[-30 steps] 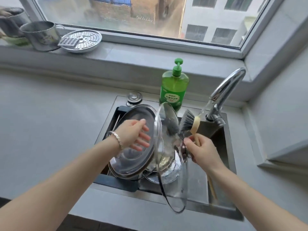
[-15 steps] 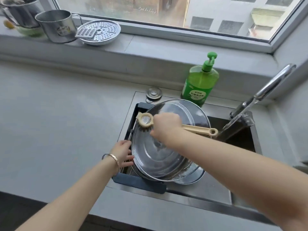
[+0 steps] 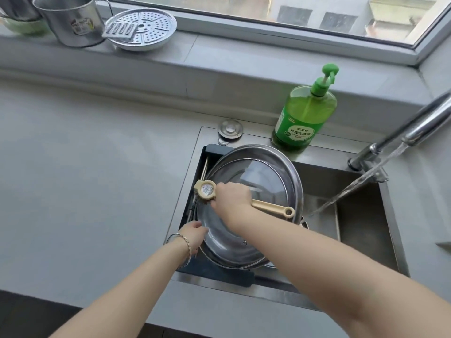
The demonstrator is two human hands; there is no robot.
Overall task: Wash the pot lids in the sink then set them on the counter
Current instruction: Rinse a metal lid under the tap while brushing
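Head view. Pot lids (image 3: 246, 181) stand tilted in the left part of the sink (image 3: 361, 215), 2 rims showing, one behind the other. Left hand (image 3: 195, 234) grips the near-left rim, fingers curled over the edge. Right hand (image 3: 233, 198) is closed round the handle of a cream brush (image 3: 206, 190), whose head sits at the lids' left edge. Faucet (image 3: 419, 125), far right, runs water into the basin. Green soap bottle (image 3: 303, 115) stands on the far sink ledge.

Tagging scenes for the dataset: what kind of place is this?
Likely a home kitchen: a steel sink under a running tap, a green dish-soap bottle at its back edge, and a brush held against a pot lid.
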